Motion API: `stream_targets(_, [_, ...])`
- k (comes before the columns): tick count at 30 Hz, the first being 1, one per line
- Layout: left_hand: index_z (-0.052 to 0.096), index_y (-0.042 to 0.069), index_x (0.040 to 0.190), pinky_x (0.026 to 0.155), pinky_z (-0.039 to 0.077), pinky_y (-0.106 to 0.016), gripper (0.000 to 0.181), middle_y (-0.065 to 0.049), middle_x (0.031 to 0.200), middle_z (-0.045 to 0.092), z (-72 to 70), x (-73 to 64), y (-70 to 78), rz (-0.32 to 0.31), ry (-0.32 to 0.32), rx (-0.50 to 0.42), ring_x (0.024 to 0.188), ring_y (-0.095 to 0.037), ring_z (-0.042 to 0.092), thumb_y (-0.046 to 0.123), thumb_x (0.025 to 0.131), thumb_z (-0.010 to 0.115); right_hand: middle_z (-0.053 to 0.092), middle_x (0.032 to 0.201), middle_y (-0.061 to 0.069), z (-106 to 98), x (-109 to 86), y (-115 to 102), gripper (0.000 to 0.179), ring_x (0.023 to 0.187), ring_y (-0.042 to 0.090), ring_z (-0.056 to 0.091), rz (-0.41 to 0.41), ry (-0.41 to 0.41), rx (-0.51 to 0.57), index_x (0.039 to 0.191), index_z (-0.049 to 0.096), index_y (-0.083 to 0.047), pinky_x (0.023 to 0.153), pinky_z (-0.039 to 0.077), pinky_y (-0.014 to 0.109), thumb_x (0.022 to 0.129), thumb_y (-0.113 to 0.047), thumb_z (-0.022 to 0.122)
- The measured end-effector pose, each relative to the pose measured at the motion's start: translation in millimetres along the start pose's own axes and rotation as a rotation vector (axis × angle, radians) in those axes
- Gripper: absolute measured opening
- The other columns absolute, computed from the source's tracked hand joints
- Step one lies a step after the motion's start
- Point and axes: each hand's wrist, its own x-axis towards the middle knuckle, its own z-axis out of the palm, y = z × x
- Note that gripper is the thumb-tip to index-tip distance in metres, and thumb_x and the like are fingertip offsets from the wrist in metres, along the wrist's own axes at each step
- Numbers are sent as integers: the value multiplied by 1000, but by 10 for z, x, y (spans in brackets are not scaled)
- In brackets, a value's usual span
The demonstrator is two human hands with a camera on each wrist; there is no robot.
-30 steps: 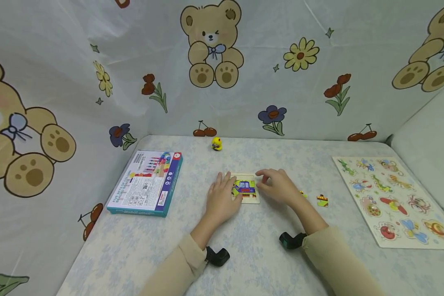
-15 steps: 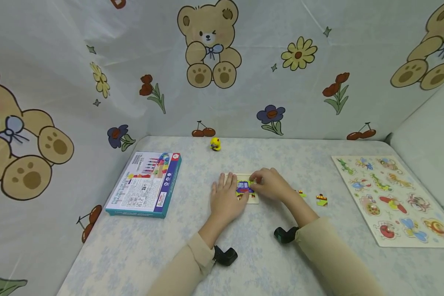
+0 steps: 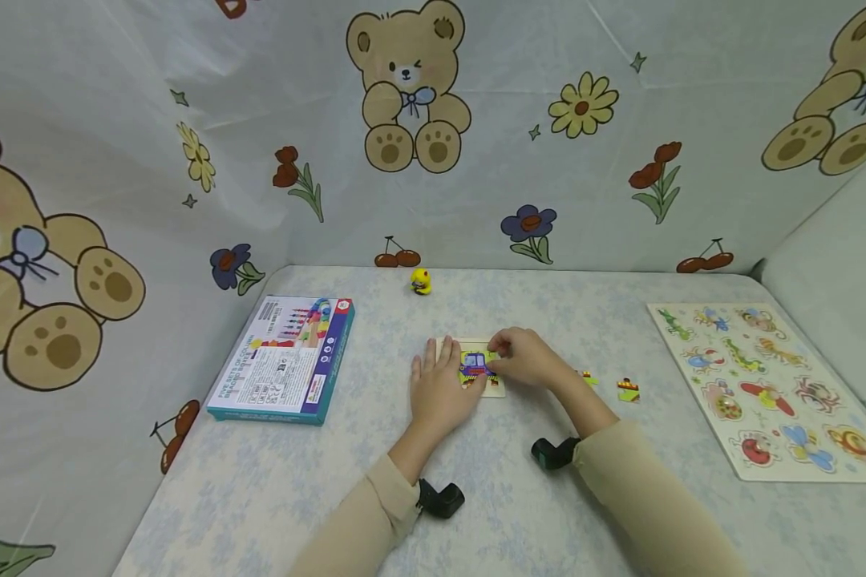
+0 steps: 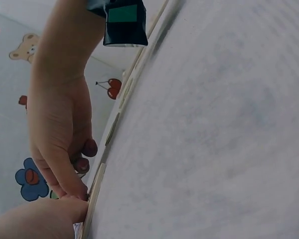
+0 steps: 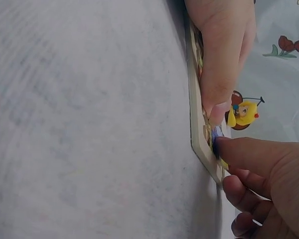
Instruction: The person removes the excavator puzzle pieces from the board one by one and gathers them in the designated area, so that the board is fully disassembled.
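A small wooden jigsaw board (image 3: 496,393) with a purple and yellow vehicle picture lies mid-table. My left hand (image 3: 443,393) rests flat across its left part, fingers straight, thumb along the lower edge of the picture. At the right side of the board my right hand (image 3: 527,361) pinches a puzzle piece (image 5: 223,163) between thumb and bent index finger, right at the picture. The thumb tips of both hands lie close together in the right wrist view. Most of the piece is hidden by the fingers. Two loose puzzle pieces, one (image 3: 628,390) fully visible and another (image 3: 588,377) partly behind the right forearm, lie to the right.
A flat teal and white box (image 3: 281,361) lies on the left of the table. Farther right is a large animal puzzle board (image 3: 823,478). A yellow toy duck (image 3: 421,281) stands near the back edge, before a hanging bear-print cloth (image 3: 476,208).
My right hand has moved left from beside the board onto the right part of its picture. The left hand has slid slightly right. Over the last half second both hands barely shift.
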Motion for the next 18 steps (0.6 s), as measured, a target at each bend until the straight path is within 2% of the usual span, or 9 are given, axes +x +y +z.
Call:
stream_targets(7, [35, 15, 155, 125, 11, -54, 79, 0, 164, 24, 5, 4, -14, 9, 13, 18, 155, -27, 13, 63, 93, 48, 60, 95, 7, -2, 9, -30, 24, 82, 18, 54, 62, -18, 118, 102, 61, -8, 69, 47, 28, 85, -15, 76])
stream_targets(10, [36, 15, 155, 124, 12, -54, 79, 0, 164, 26, 11, 5, -17, 16, 19, 24, 155, -27, 14, 64, 93, 48, 60, 94, 8, -20, -3, -46, 23, 79, 19, 54, 57, -21, 143, 102, 59, -8, 64, 47, 28, 86, -13, 75])
stream_targets(18, [34, 16, 156, 125, 11, -53, 80, 0, 164, 25, 23, -6, -18, 24, 22, 41, 155, -28, 13, 65, 94, 45, 62, 101, 9, -126, -89, 41, 22, 84, 21, 56, 76, 10, 214, 112, 59, -11, 69, 47, 29, 92, -15, 69])
